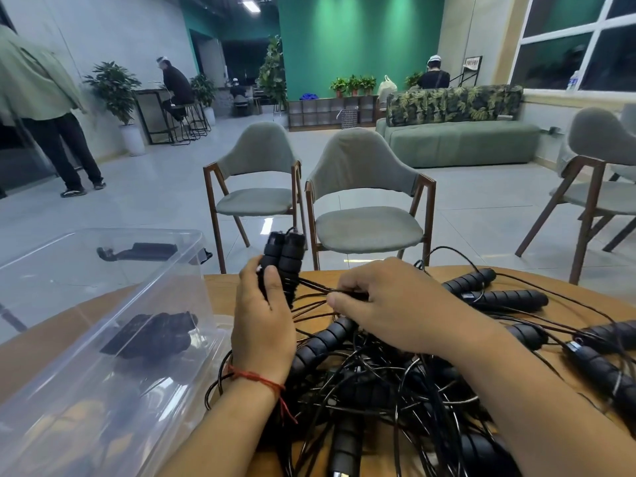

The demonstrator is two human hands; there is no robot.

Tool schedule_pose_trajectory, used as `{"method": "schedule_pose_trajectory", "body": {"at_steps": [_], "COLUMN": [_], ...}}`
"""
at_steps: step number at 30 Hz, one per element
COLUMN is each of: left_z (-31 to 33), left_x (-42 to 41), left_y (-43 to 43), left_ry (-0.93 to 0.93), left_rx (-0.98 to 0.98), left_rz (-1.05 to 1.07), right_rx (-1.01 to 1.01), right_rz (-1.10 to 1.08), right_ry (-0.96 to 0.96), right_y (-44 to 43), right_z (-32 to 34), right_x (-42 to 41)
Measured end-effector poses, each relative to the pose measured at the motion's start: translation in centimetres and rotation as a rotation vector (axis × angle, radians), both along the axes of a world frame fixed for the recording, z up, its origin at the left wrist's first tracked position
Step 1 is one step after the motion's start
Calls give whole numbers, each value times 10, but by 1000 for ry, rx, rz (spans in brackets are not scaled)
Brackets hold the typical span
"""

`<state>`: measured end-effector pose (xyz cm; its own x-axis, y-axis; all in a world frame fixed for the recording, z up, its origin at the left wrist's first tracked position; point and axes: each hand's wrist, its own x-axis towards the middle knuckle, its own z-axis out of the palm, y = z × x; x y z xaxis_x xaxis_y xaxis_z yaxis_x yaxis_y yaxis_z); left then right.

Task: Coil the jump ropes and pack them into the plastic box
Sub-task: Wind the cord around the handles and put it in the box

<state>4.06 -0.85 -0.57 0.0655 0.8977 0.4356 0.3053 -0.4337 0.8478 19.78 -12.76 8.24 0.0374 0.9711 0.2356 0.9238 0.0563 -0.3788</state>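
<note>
Head view: left hand (pixel 263 325) at 6 o'clock, fingers curled round a pair of handles (pixel 284 256), black foam, held upright side by side above the table edge. Red string bracelet (pixel 256 376) on that wrist. Right hand (pixel 389 304) just right of it, thumb and fingertips pinching a thin black cord (pixel 316 287) that runs to the held handles; other fingers bent over the cord. Jump rope pile (pixel 395 383) lies tangled under and around both hands from 3 to 6 o'clock on the wooden table (pixel 220 287), several black ribbed handles sticking out. Clear plastic box (pixel 51 304) at 9 o'clock, open, touching the pile's left side. Coiled rope bundle (pixel 155 333) already inside it. Two grey chairs (pixel 364 201) at 12 o'clock beyond the table.
</note>
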Motion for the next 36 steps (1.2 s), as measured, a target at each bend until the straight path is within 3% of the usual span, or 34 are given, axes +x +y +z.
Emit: {"method": "schedule_pose_trajectory", "body": {"at_steps": [9, 12, 17, 25, 30, 36], "left_z": [7, 9, 17, 12, 11, 8], "left_x": [1, 0, -4, -8, -9, -11], "left_y": [-16, -22, -34, -33, -34, -33], "left_ry": [439, 478, 439, 270, 187, -72], "left_rx": [309, 368, 490, 561, 650, 431], "left_rz": [-5, -47, -223, -415, -606, -729], "right_rx": [245, 291, 301, 98, -131, -204], "right_rz": [49, 67, 18, 18, 77, 134], "right_ry": [-154, -73, 169, 413, 575, 884], "right_y": [3, 6, 10, 4, -2, 11], "right_z": [1, -2, -2, 0, 4, -17], "right_x": [1, 8, 21, 26, 32, 39]}}
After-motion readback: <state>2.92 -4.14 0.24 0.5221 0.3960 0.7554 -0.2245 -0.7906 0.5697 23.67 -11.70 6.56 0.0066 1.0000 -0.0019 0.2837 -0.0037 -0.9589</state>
